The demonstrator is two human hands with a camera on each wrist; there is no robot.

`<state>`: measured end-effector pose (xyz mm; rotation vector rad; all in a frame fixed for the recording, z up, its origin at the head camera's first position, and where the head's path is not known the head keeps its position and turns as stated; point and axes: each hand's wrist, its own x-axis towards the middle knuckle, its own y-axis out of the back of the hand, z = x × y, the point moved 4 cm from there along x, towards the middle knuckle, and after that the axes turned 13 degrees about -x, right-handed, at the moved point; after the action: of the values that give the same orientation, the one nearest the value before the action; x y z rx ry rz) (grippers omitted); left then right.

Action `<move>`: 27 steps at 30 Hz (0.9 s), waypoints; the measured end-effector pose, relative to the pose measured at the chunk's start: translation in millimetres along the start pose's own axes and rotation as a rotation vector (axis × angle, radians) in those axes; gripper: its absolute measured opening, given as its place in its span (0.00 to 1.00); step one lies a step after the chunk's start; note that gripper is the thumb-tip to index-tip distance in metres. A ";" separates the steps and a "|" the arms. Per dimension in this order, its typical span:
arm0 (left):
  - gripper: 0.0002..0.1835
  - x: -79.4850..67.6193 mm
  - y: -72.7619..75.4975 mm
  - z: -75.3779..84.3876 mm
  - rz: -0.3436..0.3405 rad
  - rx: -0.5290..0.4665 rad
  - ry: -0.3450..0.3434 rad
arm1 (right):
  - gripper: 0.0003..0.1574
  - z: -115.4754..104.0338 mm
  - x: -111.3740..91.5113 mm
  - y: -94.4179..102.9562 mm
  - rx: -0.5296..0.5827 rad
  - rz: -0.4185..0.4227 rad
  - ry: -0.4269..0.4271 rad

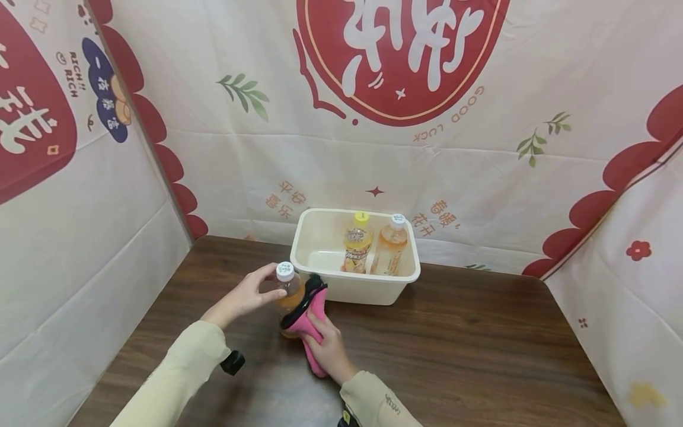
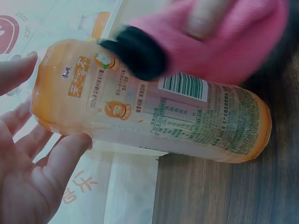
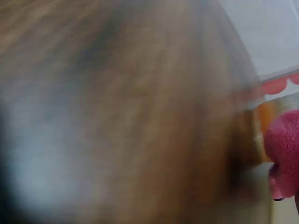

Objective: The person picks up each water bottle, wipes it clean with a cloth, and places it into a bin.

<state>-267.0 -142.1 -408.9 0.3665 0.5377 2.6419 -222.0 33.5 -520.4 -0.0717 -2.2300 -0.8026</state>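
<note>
In the head view, my left hand (image 1: 246,299) grips a bottle of orange drink (image 1: 290,300) near its white-capped top, just in front of the bin. The left wrist view shows the printed label (image 2: 180,112) and its barcode, with thumb and fingers around the bottle's upper end. My right hand (image 1: 332,351) holds a bunched pink cloth (image 1: 318,305) with a black edge against the bottle's side. Part of that label is covered by the cloth. At the right edge of the blurred right wrist view, the pink cloth (image 3: 283,144) shows beside a bit of orange.
A cream plastic bin (image 1: 368,289) stands at the back of the brown wooden table (image 1: 480,344). Inside it are a yellow-capped bottle (image 1: 357,244) and a white-capped bottle (image 1: 391,246), on its right side. Printed cloth walls (image 1: 331,160) enclose the table's back and sides.
</note>
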 end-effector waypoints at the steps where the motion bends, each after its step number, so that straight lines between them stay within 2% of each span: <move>1: 0.24 -0.6 0.1 -0.7 -0.001 -0.001 0.007 | 0.28 2.2 -3.7 -1.3 -0.007 -0.018 -0.009; 7: 0.24 -2.5 -0.4 -3.6 0.011 -0.012 0.010 | 0.25 12.4 -14.4 -6.1 -0.016 -0.088 -0.065; 13: 0.22 -0.9 -6.8 1.0 0.084 -0.021 -0.060 | 0.26 14.5 -14.1 -4.5 0.018 -0.103 -0.077; 17: 0.26 -0.4 -14.1 4.1 0.178 -0.062 -0.002 | 0.27 15.3 -13.9 -1.7 0.029 -0.102 -0.096; 21: 0.30 1.4 -18.9 5.3 0.263 -0.034 0.040 | 0.27 15.3 -14.2 1.1 0.051 -0.117 -0.103; 23: 0.30 1.2 -19.2 5.0 0.281 -0.016 0.046 | 0.28 13.6 -14.3 3.3 0.048 -0.121 -0.093; 27: 0.29 -0.8 -16.6 4.2 0.254 -0.034 0.043 | 0.27 4.6 -12.6 12.6 0.046 -0.105 -0.070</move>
<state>-259.2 -127.2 -412.3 0.3915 0.4866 2.9048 -212.4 48.6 -524.6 0.0407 -2.3333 -0.8162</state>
